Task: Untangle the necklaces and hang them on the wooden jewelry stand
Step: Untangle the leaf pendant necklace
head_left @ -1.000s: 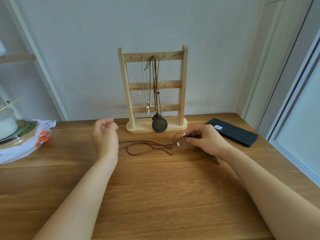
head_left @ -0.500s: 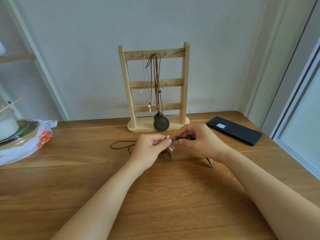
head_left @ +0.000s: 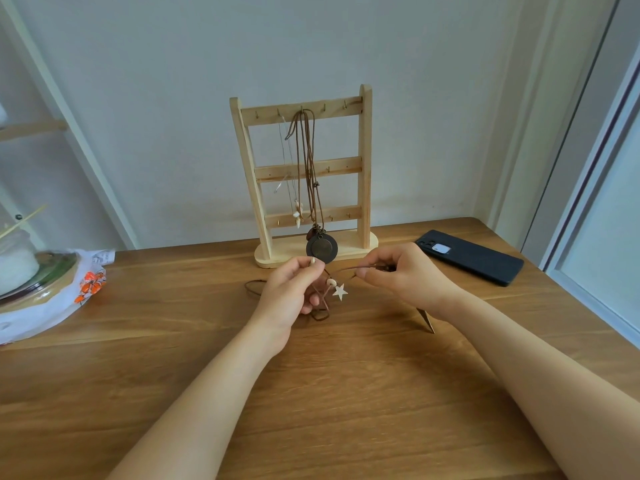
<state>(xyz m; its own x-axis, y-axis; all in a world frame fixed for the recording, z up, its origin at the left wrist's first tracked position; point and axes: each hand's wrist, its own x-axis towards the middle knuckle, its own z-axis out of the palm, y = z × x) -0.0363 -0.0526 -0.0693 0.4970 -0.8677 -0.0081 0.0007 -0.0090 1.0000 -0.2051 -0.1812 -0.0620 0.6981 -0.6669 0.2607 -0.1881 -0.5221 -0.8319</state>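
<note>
A wooden jewelry stand (head_left: 365, 168) stands at the back of the table against the wall. From its top bar hang a brown cord necklace with a dark round pendant (head_left: 321, 251) and a thin pale necklace with small white shells (head_left: 297, 215). In front of the stand, my left hand (head_left: 292, 289) and my right hand (head_left: 405, 275) both pinch a brown cord necklace with a white star charm (head_left: 340, 291). The star and a bead dangle between my hands. Part of the cord loops on the table to the left (head_left: 252, 287).
A black phone (head_left: 474, 256) lies on the wooden table (head_left: 346, 393) to the right of the stand. At the left edge sits a plastic bag with orange print (head_left: 86, 285) and a glass-lidded dish (head_left: 31, 271). A window frame borders the right side.
My left hand has come in from the left and taken hold of the cord. Both hands have lifted the necklace off the table, and the star charm now dangles between them.
</note>
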